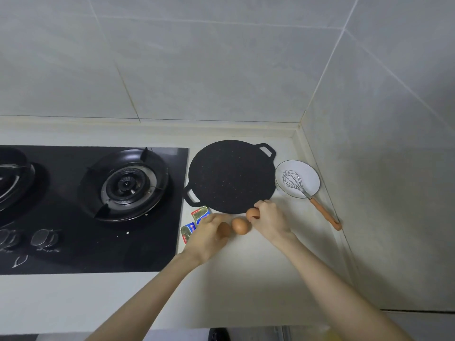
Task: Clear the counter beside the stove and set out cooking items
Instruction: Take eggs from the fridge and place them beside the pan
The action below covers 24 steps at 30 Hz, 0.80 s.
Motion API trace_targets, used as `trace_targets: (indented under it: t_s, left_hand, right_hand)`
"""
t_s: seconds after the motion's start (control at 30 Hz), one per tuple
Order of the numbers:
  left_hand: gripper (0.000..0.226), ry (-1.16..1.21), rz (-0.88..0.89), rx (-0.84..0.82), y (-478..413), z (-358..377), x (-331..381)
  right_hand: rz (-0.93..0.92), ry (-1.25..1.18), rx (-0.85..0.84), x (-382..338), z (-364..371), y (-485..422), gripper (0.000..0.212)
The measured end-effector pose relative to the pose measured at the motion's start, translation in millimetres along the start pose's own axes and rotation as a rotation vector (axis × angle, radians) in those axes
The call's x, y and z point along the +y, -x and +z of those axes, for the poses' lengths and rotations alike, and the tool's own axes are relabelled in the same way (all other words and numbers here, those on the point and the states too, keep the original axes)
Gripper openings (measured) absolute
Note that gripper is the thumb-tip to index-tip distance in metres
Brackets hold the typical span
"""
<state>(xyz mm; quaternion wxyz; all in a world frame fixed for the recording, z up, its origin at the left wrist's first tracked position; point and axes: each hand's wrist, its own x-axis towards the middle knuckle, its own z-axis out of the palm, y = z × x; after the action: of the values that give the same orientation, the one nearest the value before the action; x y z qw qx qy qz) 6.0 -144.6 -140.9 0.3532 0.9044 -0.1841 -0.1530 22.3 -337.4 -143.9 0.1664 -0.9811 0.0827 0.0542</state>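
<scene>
A flat black griddle pan (231,175) with two loop handles lies on the pale counter (258,279) right of the stove. My right hand (269,219) grips a brown egg (252,213) at the pan's front edge. A second brown egg (240,225) sits on the counter between my hands. My left hand (209,236) curls around a third egg (224,229), partly hidden by the fingers. Two small foil butter packets (199,214) (187,230) lie just beyond my left hand, beside the stove edge.
A black glass gas stove (160,242) with a burner (126,184) fills the left. A white bowl (305,168) holding a wire whisk (293,182) with an orange handle (325,214) stands at the right, close to the tiled corner wall.
</scene>
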Motion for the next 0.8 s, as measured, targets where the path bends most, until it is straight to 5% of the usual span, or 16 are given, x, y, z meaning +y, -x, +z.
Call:
trace_targets:
  t_s: [0.2,0.63,0.8]
  left_hand:
    - [0.056,-0.005,-0.043,0.081,10,-10,-8]
    - [0.061,0.038,-0.08,0.095,23,-5,-13]
    - [0.056,0.105,-0.089,0.041,15,0,-12]
  right_hand:
    - [-0.027,-0.125,0.037,-2,-16,14,0.034]
    - [-0.096,-0.256,0.108,6,-9,55,0.017]
    - [-0.172,-0.261,0.01,-7,10,55,0.038]
